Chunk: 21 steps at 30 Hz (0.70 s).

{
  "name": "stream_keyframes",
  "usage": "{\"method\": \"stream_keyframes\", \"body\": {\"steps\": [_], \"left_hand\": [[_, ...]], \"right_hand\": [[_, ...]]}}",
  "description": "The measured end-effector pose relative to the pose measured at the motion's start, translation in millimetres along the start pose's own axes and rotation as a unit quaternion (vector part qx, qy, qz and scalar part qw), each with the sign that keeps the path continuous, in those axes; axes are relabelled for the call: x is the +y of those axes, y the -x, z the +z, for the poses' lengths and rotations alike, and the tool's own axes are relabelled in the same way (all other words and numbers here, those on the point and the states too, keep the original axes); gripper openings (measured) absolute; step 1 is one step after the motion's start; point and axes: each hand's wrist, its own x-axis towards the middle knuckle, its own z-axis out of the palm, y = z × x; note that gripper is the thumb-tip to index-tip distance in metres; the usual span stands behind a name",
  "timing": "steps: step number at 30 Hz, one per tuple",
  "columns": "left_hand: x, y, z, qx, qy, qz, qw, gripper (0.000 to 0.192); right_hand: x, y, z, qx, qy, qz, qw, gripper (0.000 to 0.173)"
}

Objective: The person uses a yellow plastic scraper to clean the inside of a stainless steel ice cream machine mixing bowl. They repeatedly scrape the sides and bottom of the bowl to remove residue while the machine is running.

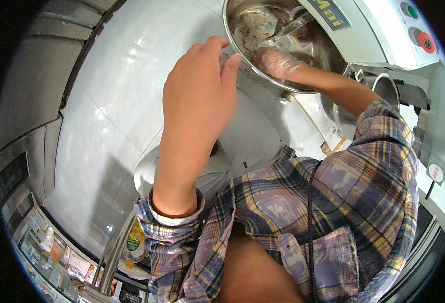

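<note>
A large round steel mixing bowl [247, 62] stands under the head of a white mixer [362, 30], with brown and whitish residue on its inner wall. My right hand [277, 64], in a thin clear plastic glove, reaches over the near rim into the bowl; its fingertips and anything beneath them are hidden. A shiny mixer attachment [292, 26] hangs inside, beyond that hand. My left hand [207, 72] is bare and hovers by the bowl's left rim, fingers bent and apart from the thumb, holding nothing. Whether a fingertip touches the rim cannot be told.
Green [411, 10] and red [426, 42] buttons sit on the mixer. A metal pot [387, 89] is at the mixer's base. Steel cabinets [44, 75] line the left side. A yellow-labelled bottle [134, 242] stands beside a metal rail [114, 257] at lower left.
</note>
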Motion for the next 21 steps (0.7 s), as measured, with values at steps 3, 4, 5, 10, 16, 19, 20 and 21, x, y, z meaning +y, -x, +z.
{"method": "stream_keyframes", "body": {"steps": [3, 4, 5, 10, 16, 19, 20, 21], "left_hand": [[2, -1, 0, -0.006, -0.002, -0.004, 1.000, 0.032], [3, 0, 0, -0.009, -0.002, -0.011, 1.000, 0.032], [4, 1, 1, -0.004, -0.005, -0.005, 1.000, 0.032], [3, 2, -1, -0.002, -0.014, -0.002, 1.000, 0.033], [4, -2, 4, -0.002, -0.004, 0.006, 1.000, 0.032], [4, -4, 5, 0.004, 0.025, 0.009, 1.000, 0.028], [3, -5, 5, 0.008, 0.026, 0.010, 1.000, 0.029], [3, -5, 5, 0.004, 0.021, 0.002, 1.000, 0.030]], "right_hand": [[3, -5, 4, -0.067, 0.122, 0.002, 0.990, 0.018], [2, -7, 2, -0.102, 0.138, 0.009, 0.985, 0.019], [1, -8, -3, -0.150, 0.167, 0.019, 0.974, 0.019], [-24, -29, -33, -0.213, 0.037, 0.105, 0.971, 0.027], [-43, -38, -35, -0.430, 0.250, -0.079, 0.864, 0.030], [-25, -2, -25, -0.403, 0.185, -0.039, 0.895, 0.026], [-17, 11, -22, -0.407, 0.182, -0.018, 0.895, 0.026], [-11, 24, -19, -0.366, 0.161, 0.001, 0.916, 0.026]]}}
